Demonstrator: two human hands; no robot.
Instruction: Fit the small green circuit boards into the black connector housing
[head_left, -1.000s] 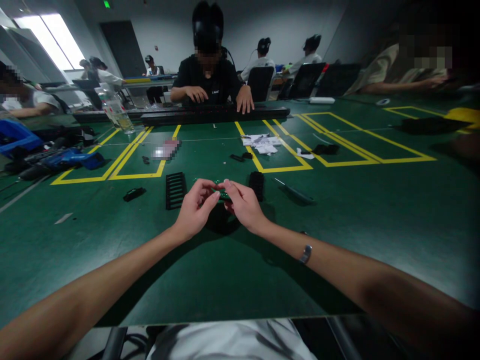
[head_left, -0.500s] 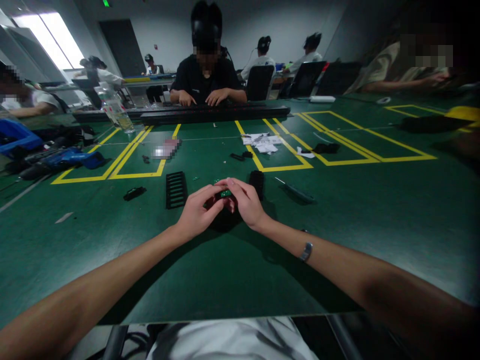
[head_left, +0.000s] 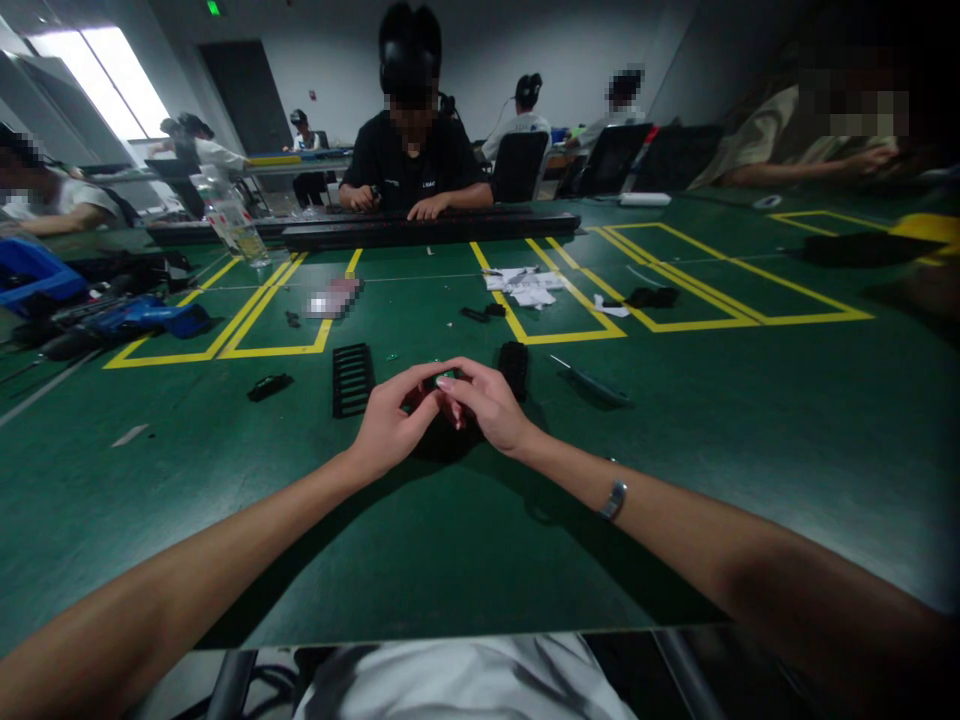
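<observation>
My left hand (head_left: 395, 415) and my right hand (head_left: 491, 405) meet above the green table, fingers curled inward. Between them they grip a small green circuit board (head_left: 445, 378), mostly covered by the fingers. My right thumb lies across its top, and the left thumb and fingertips close on it from the other side. A black slotted plastic part (head_left: 352, 381) lies just left of my left hand. Beyond my right hand rests a second black slotted part (head_left: 514, 369), partly hidden by that hand.
A screwdriver (head_left: 592, 381) lies at right, and a small black part (head_left: 270, 387) at left. Farther off are crumpled white paper (head_left: 525, 286), a long black bar (head_left: 431, 230), water bottles (head_left: 240, 230) and a blue power tool (head_left: 142, 320). A co-worker (head_left: 412, 160) sits opposite.
My right thumb has moved down over the green circuit board, so less of it shows. The opposite co-worker's hand on the left side of the view has lifted off the black bar.
</observation>
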